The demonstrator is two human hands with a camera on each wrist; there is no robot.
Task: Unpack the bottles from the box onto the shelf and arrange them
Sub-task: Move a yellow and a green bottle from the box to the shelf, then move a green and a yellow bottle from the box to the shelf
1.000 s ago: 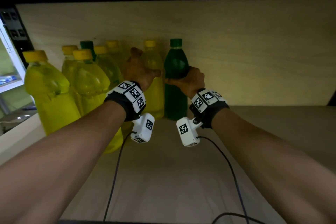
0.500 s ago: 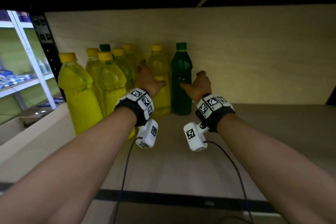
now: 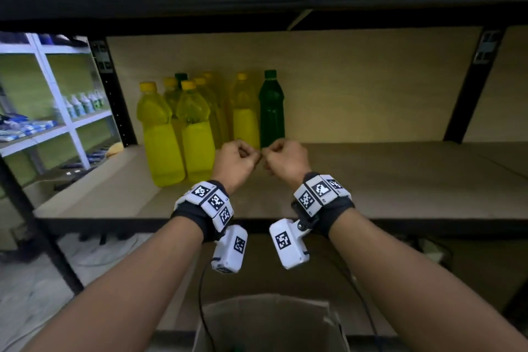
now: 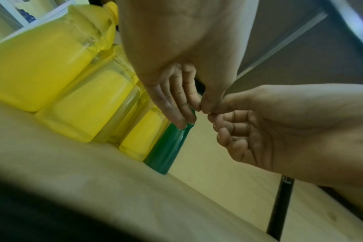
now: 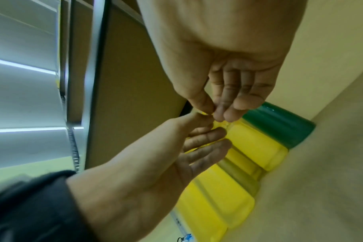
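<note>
Both hands are hanging in front of the shelf with nothing in them. The left hand and the right hand are each loosely curled, thumb tips meeting in the middle, so neither grip is pinching a bottle.

The bottles are standing upright at the far left of the shelf board. The big yellow bottles are sitting nearest the front, smaller yellow ones are crowding behind them, and the dark green bottle is standing at the right end of the far row, just beside a yellow neighbour. A second green cap is peeking out at the back. The cardboard box is sitting open below and near the person; what remains inside is too dark to tell.

Judging by the liquid levels, these bottles are handling heavy and a little sloshy. The plastic walls are likely smooth and slightly springy, so a grip around the waist or just under the shoulder is looking safest. Lifting by the cap alone is risking a slip, and nudging one is risking toppling its close-packed neighbours.
</note>
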